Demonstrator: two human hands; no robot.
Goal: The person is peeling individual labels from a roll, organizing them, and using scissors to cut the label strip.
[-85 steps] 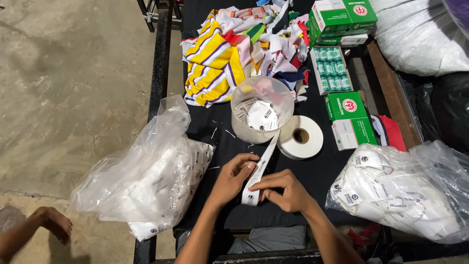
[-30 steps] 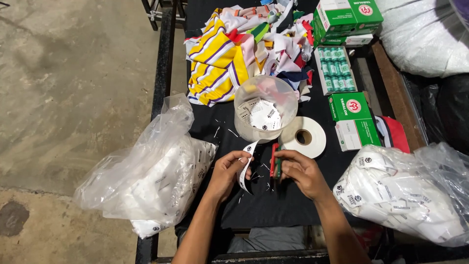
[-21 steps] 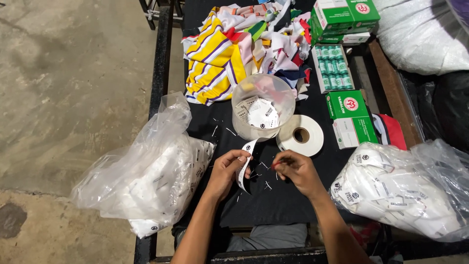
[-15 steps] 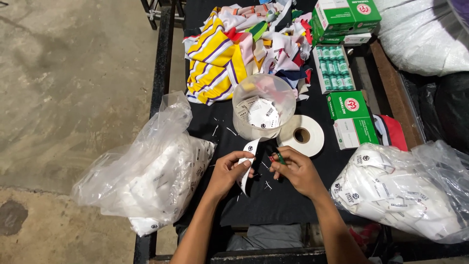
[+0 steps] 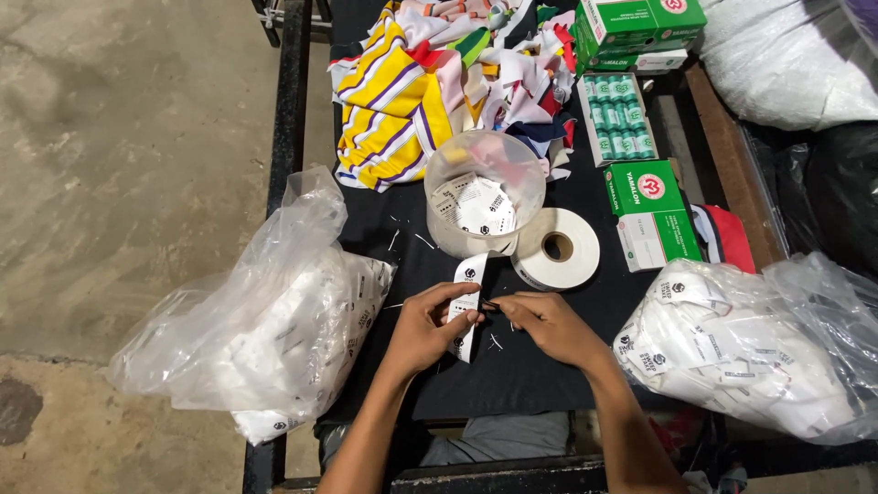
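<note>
Head view: on the black counter (image 5: 512, 375), between two clear bags of labels, the left hand (image 5: 428, 325) pinches a white label strip (image 5: 467, 302), which hangs between both hands. The right hand (image 5: 547, 323) pinches a small dark tool (image 5: 491, 306) touching the strip.

Two clear plastic bags of white labels lie low in the frame, one at lower left (image 5: 265, 338) and one at lower right (image 5: 750, 348). Near the centre stand a clear tub (image 5: 485, 192) and, just right of it, a roll of white tape (image 5: 555, 248). Striped fabric pieces (image 5: 402, 101) are heaped at upper centre, with green boxes (image 5: 649, 215) and a tray of green thread spools (image 5: 617, 114) along the right side.
</note>
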